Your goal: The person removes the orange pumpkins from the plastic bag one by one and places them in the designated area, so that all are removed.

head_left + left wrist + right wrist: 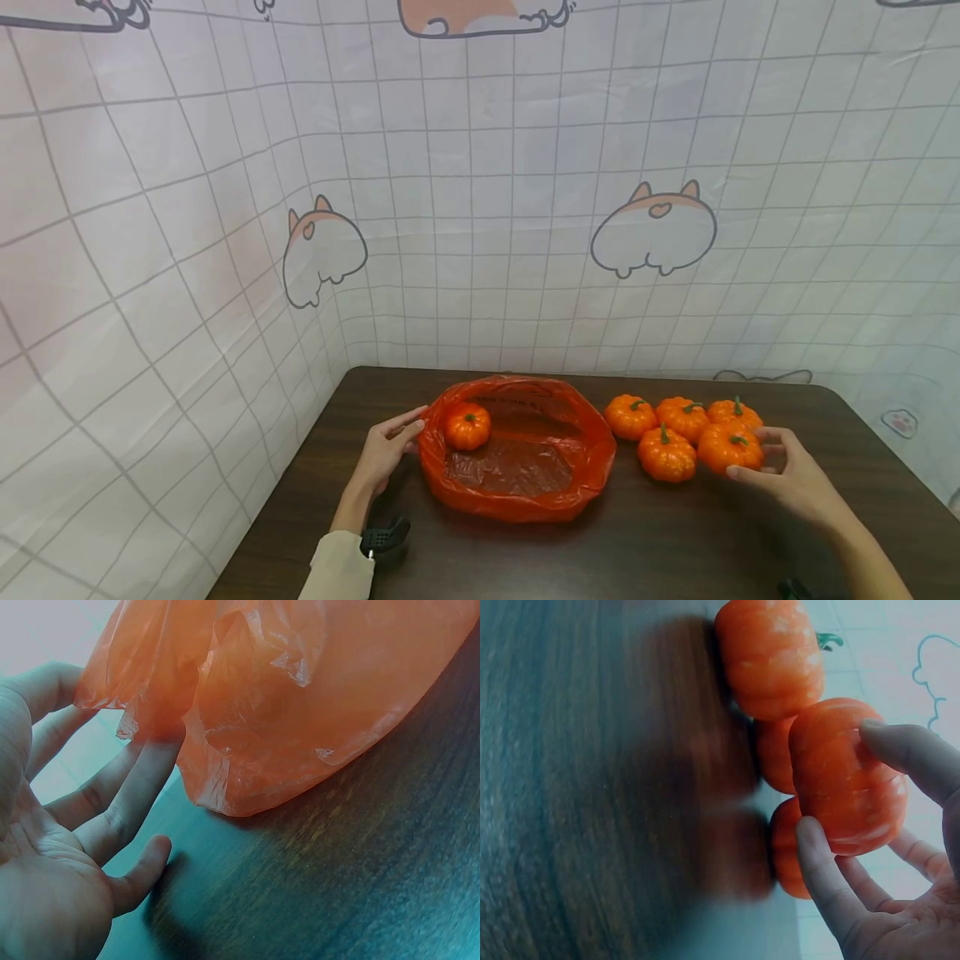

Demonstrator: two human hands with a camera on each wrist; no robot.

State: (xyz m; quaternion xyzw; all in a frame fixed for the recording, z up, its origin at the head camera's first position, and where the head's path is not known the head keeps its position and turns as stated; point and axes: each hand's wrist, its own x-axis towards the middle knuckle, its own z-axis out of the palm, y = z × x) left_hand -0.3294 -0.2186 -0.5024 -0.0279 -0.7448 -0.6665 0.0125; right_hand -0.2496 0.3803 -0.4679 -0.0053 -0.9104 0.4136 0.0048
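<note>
A red plastic bag (517, 507) stands on the table with its mouth spread wide and its rim folded outward. Inside it, near the left wall, lies a small orange pumpkin (467, 427). My left hand (382, 457) holds the bag's left rim, its fingers partly hidden by the thin plastic in the left wrist view. Over on the right, my right hand (798, 479) grips another small pumpkin (847, 776) between thumb and fingers. In the right wrist view that pumpkin sits off the tabletop, overlapping two others behind it.
Several more small pumpkins, among them a front one (667, 455) and a left one (630, 417), are grouped right of the bag. The dark wooden table (525, 562) ends at a wall covering (480, 292) with grid lines and cartoon animals.
</note>
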